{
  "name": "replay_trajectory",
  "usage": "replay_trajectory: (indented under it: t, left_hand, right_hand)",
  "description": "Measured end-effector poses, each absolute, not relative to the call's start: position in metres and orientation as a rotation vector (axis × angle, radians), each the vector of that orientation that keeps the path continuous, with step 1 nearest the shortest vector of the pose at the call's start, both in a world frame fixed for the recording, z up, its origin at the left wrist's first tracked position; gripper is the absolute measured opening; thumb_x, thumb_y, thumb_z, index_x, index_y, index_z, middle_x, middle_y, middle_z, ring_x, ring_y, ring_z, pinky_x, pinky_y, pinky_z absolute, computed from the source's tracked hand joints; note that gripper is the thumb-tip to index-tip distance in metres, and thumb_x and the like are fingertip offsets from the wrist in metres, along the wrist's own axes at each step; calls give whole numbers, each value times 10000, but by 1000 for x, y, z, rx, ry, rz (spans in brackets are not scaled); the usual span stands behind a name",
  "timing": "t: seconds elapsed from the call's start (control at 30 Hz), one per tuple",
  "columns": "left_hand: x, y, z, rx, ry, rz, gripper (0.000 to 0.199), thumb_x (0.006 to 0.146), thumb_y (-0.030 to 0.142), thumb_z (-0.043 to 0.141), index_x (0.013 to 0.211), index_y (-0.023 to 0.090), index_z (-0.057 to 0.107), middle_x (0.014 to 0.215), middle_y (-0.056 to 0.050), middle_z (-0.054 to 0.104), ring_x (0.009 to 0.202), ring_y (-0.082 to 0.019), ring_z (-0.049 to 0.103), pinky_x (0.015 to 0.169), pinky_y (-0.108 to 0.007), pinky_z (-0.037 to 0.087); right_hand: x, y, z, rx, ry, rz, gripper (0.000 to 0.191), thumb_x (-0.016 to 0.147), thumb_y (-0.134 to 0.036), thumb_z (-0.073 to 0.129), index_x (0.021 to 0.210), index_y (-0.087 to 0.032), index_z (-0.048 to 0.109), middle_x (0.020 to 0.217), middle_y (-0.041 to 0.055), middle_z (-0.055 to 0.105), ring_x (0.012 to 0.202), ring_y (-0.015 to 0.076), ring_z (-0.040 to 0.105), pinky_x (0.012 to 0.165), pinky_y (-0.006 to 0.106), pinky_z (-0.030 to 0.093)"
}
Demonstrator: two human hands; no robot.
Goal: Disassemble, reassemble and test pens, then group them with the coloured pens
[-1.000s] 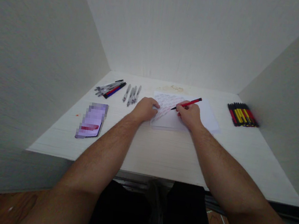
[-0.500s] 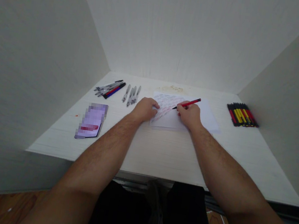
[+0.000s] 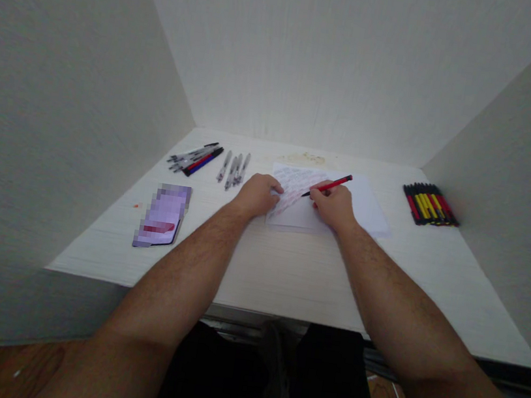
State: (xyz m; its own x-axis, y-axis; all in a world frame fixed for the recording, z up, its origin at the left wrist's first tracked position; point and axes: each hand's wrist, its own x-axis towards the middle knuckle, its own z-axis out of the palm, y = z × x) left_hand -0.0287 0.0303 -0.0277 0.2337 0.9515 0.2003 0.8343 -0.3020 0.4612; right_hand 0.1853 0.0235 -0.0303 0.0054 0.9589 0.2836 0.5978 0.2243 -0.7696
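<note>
White paper (image 3: 366, 206) lies on the table, its left part covered with slanting rows of handwriting, some of it reddish. My right hand (image 3: 336, 206) is closed around a red pen with black ends (image 3: 334, 184). The pen leans to the upper right, and its black tip is at the paper beside the written lines. My left hand (image 3: 259, 195) rests on the paper's left edge with its fingers apart, holding nothing.
To the left lie several clear pens (image 3: 233, 169), a pile of mixed pens (image 3: 197, 158) and a phone (image 3: 162, 214). Red and yellow pens (image 3: 430, 204) form a row at the right. Pale panels enclose the white table (image 3: 284, 274) at the back and sides.
My right hand has shifted slightly left with the red pen, whose tip now sits a little lower on the paper. The left hand has stayed in place.
</note>
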Motion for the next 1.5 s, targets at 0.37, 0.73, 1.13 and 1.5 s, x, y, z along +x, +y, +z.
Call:
replay_trajectory:
  t: [0.37,0.73,1.13,1.5]
  left_hand:
    - [-29,30,-27,2259,1689,611,245,747,196,643,958,228,763,1125,-48,720,1090,-204,628,1031,-312,452]
    - [-30,32,-29,2268,1686,629,245,743,203,647,955,220,767,1115,-61,720,1083,-208,629,1025,-319,455]
    - [-28,29,-26,2246,1701,623,243,741,191,650,953,226,764,1127,-59,717,1100,-210,622,1036,-331,448]
    - [-30,30,-27,2305,1667,615,255,746,201,630,963,210,761,1112,-62,722,1080,-208,627,1018,-320,458]
  right_hand:
    - [184,23,-31,-1408,-1645,699,155,746,-279,604,744,-156,698,612,27,658,574,151,616,563,249,447]
    - [186,27,-34,-1470,-1629,574,172,753,-274,595,777,-162,722,671,44,689,642,169,640,612,267,466]
    - [189,29,-33,-1532,-1622,472,180,775,-262,567,740,-157,709,645,55,678,644,173,636,633,276,460]
    - [194,35,-38,-1463,-1547,479,241,816,-308,557,911,-152,717,765,70,725,633,168,660,654,289,504]
